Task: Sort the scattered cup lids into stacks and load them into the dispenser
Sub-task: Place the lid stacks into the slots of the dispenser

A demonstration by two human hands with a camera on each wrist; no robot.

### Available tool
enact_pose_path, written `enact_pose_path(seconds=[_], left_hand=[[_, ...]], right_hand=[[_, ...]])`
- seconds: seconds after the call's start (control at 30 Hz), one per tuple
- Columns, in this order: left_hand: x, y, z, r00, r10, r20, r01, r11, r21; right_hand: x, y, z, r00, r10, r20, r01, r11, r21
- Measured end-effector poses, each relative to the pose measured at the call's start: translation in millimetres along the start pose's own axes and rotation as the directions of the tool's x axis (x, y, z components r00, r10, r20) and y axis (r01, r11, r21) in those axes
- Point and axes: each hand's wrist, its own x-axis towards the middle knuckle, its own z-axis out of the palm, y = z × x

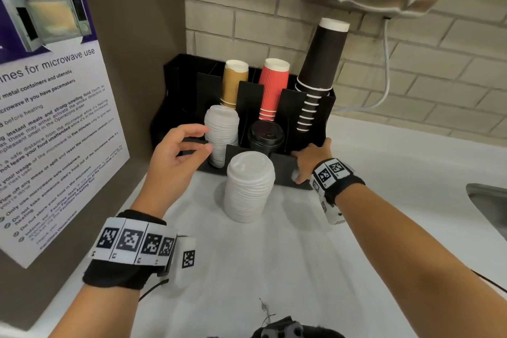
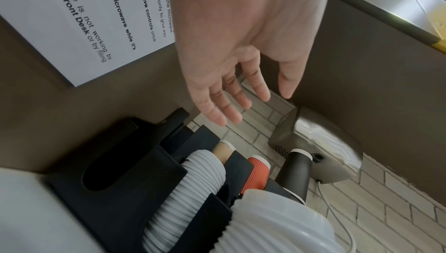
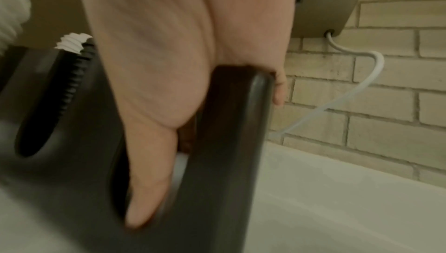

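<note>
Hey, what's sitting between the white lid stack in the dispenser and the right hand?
In the head view, the black lid stack sits in the dispenser's middle slot, between the loaded white lid stack and the right hand.

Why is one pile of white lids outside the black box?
That stack of white lids stands on the counter before the black dispenser, not yet loaded. The white stack inside leans. The right hand grips the dispenser's right end.
</note>
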Motion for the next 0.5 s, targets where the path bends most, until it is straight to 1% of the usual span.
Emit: enact_pose_path(seconds=[0.07,0.1,0.13,0.17,0.2,0.23,0.27,0.3,0.33,0.37,0.4,0.43,0.47,0.5], left_hand=[[0,1,-1,1.000,0.002,0.002,-0.002,1.000,-0.001],[-1,1,-2,1.000,0.004,0.002,-0.004,1.000,-0.003],[-1,1,-2,1.000,0.007,0.002,-0.007,1.000,-0.008],[-2,2,-3,1.000,0.008,0.000,-0.008,1.000,-0.012],[-2,2,-4,1.000,0.008,-0.003,-0.008,1.000,-0.015],[-3,2,-4,1.000,0.006,-0.006,-0.006,1.000,-0.019],[-4,2,-5,1.000,0.003,-0.008,-0.003,1.000,-0.020],[-5,1,-5,1.000,0.000,-0.009,0.000,1.000,-0.019],[-6,1,-4,1.000,-0.002,-0.008,0.002,1.000,-0.019],[-6,1,-3,1.000,-0.004,-0.008,0.003,1.000,-0.020],[-6,2,-2,1.000,-0.004,-0.008,0.004,1.000,-0.022],[-6,2,-1,1.000,-0.004,-0.007,0.003,1.000,-0.024],[-6,2,0,1.000,-0.003,-0.006,0.003,1.000,-0.025],[-7,3,1,1.000,-0.003,-0.004,0.003,1.000,-0.025]], right_hand=[[-3,-2,-7,0.994,0.006,0.112,-0.009,1.000,0.021],[-6,-2,-11,0.990,0.017,0.137,-0.023,0.999,0.044],[-10,-1,-15,0.993,0.034,0.114,-0.044,0.996,0.081],[-15,1,-19,0.998,0.056,0.034,-0.061,0.988,0.145],[-20,3,-23,0.991,0.086,-0.107,-0.056,0.965,0.256],[-27,4,-28,0.950,0.131,-0.282,-0.006,0.913,0.407],[-35,2,-34,0.880,0.172,-0.443,0.119,0.822,0.557],[-44,-3,-41,0.809,0.176,-0.561,0.294,0.704,0.646],[-54,-10,-49,0.775,0.117,-0.622,0.444,0.598,0.667],[-64,-21,-56,0.773,-0.001,-0.635,0.535,0.539,0.651],[-72,-32,-61,0.800,-0.132,-0.585,0.555,0.530,0.641],[-79,-44,-64,0.844,-0.226,-0.487,0.519,0.572,0.635],[-82,-52,-66,0.879,-0.262,-0.397,0.467,0.637,0.614],[-83,-59,-65,0.900,-0.262,-0.348,0.426,0.694,0.580]])
